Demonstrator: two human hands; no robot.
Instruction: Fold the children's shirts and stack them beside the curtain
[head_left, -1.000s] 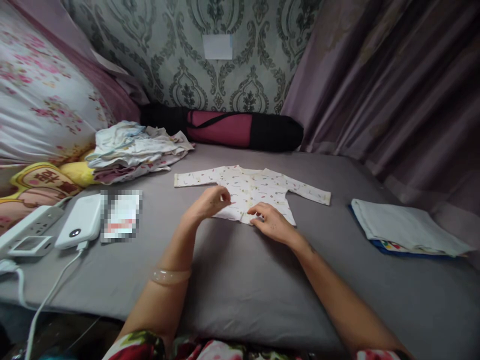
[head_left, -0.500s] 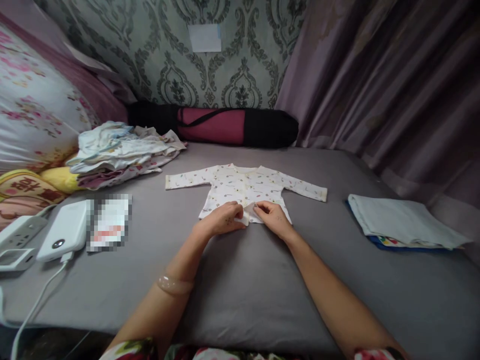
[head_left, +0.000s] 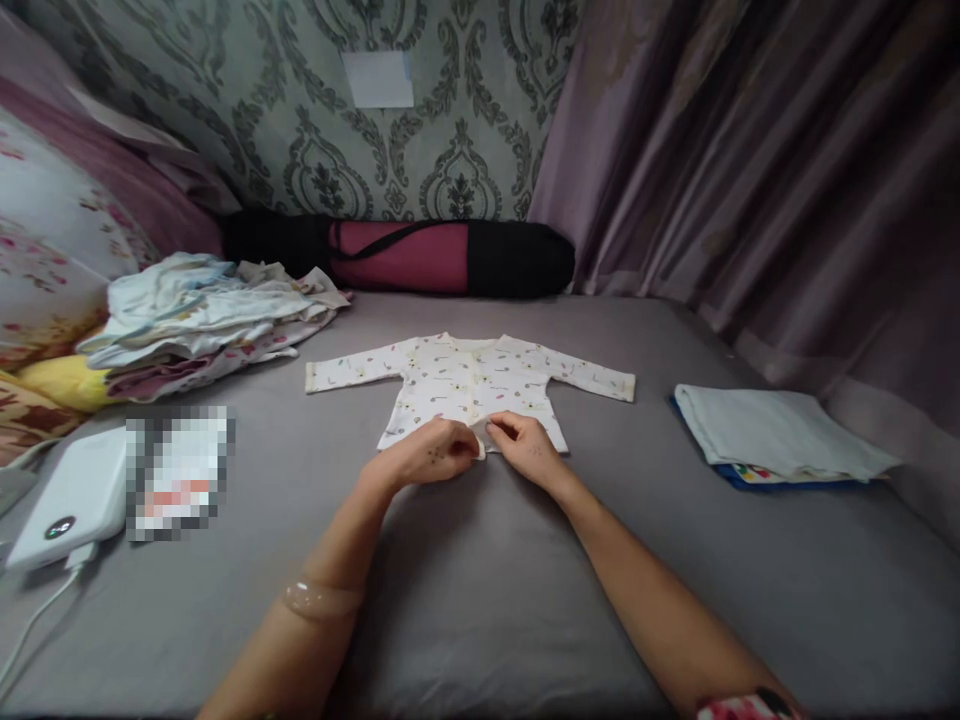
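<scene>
A small white baby shirt (head_left: pixel 472 385) with a scattered print lies spread on the grey sheet, both long sleeves stretched out sideways and its neckline away from me. At the lower front edge, my left hand (head_left: pixel 431 450) is closed on the shirt's hem, with a pale corner showing by its fingers. My right hand (head_left: pixel 525 445) pinches the front opening just to the right, thumb and finger together. The two hands are close but apart. The fingers hide the part of the placket between them.
Folded cloths (head_left: pixel 780 435) lie at the right. To the left are a heap of clothes (head_left: pixel 202 310), a white power bank (head_left: pixel 75 495) with a cable, and a blurred packet (head_left: pixel 184 470). A black and red long bag (head_left: pixel 401 257) lies along the wall.
The view has swung slightly to the right, so everything sits further left. Both hands stay at the shirt's front hem; the left fingers have curled in a little more.
</scene>
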